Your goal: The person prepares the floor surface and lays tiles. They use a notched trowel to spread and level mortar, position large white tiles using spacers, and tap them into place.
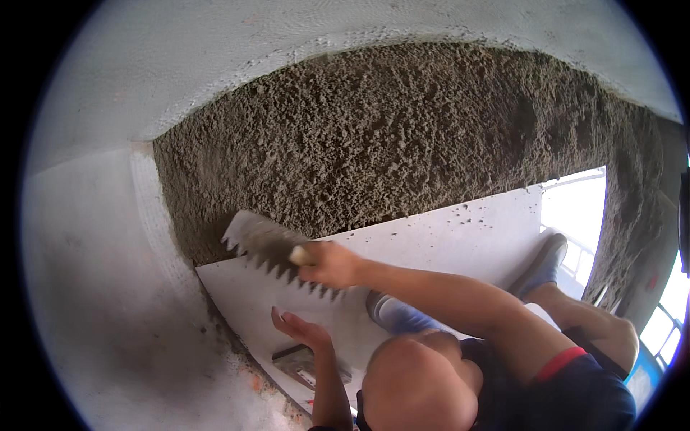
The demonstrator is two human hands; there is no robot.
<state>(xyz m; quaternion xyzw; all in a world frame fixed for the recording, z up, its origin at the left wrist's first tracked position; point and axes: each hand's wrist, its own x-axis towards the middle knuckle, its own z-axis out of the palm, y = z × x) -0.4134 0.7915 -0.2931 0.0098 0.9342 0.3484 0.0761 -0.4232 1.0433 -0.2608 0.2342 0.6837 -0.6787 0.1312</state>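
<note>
My right hand (330,266) is closed round the pale handle of a notched trowel (257,234). The trowel's toothed metal blade is held tilted over the far left corner of a large white tile (460,223), near the rough grey mortar (374,136); contact cannot be made out. My left hand (302,330) is open and empty, palm turned up, above the tile near the left wall. Beneath it lies a flat grey tool with a dark bar (291,352), partly hidden by my left wrist.
Smooth grey walls (93,244) rise at the left and far side, bordering the mortar. Mortar crumbs dot the tile's far edge. My bent knee (420,384) and shoes (543,266) are over the tile. Bright window light shines at the right.
</note>
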